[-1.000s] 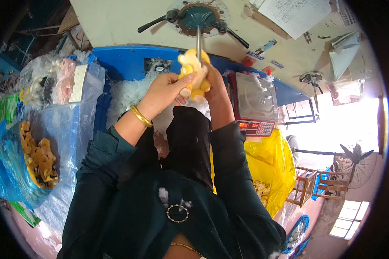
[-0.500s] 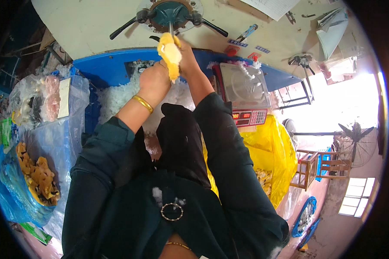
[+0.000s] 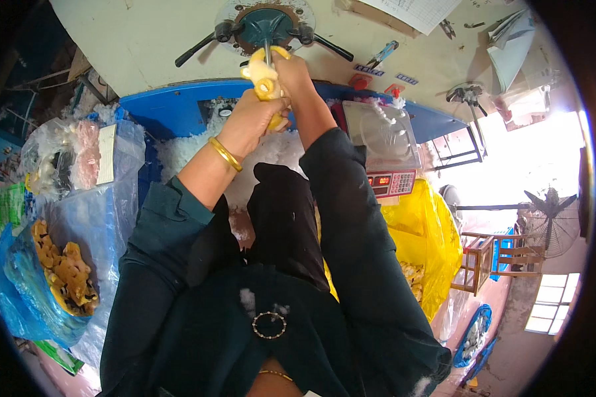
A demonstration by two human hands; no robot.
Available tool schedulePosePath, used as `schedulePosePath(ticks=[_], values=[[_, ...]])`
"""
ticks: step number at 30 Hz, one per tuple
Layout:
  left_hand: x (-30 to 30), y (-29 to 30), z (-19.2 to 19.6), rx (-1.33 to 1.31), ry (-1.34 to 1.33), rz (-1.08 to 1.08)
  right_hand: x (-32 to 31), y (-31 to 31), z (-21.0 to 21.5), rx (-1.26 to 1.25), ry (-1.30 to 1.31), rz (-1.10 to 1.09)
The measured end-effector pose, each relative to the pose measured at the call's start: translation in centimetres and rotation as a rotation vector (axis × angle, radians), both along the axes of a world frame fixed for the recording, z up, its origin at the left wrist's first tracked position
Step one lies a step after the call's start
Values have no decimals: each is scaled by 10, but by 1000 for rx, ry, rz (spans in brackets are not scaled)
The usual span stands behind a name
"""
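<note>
A small yellow and white plush toy [image 3: 263, 78] sits on the thin metal nozzle [image 3: 267, 54] of the stuffing machine [image 3: 265, 30]. My left hand [image 3: 250, 118] is closed round the toy's lower part, and some yellow shows below the fingers. On its other side my right hand [image 3: 293, 74] grips the upper part beside the nozzle, its fingertips partly hidden. White fluffy filling [image 3: 179, 155] lies in the blue trough [image 3: 152, 106] under my hands.
To the right stand a scale [image 3: 381, 142] with a red display and a yellow bag [image 3: 430, 231] of plush pieces. A blue bag [image 3: 20, 284] with yellow plush skins [image 3: 73, 271] lies at the left. Black handles [image 3: 195, 53] stick out from the machine; pliers [image 3: 383, 54] lie on the table.
The plush toy has turned and bent on the nozzle, with a yellow limb now curling up at the right. My right hand has shifted slightly right. The whole view has moved a little.
</note>
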State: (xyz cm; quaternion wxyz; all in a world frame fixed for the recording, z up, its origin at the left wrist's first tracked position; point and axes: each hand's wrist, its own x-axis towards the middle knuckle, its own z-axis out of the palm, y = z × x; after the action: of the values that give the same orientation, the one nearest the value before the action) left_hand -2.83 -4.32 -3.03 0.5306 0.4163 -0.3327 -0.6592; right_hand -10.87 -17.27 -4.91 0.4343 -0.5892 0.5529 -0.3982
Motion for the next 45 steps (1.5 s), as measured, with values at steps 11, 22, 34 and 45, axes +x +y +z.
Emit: schedulePosePath(ticks=[11,22,34,45], values=[[36,33,0,177,125,-154,-20,80,9,261,-480,21],[57,19,-10,130,43,-274,-9,92,12,247,-676,-138],[60,-7,-37,-107,-95,-121,-2,88,-11,36,-644,-198],[9,44,-5,-48,225,-210,-36,80,9,460,-477,245]])
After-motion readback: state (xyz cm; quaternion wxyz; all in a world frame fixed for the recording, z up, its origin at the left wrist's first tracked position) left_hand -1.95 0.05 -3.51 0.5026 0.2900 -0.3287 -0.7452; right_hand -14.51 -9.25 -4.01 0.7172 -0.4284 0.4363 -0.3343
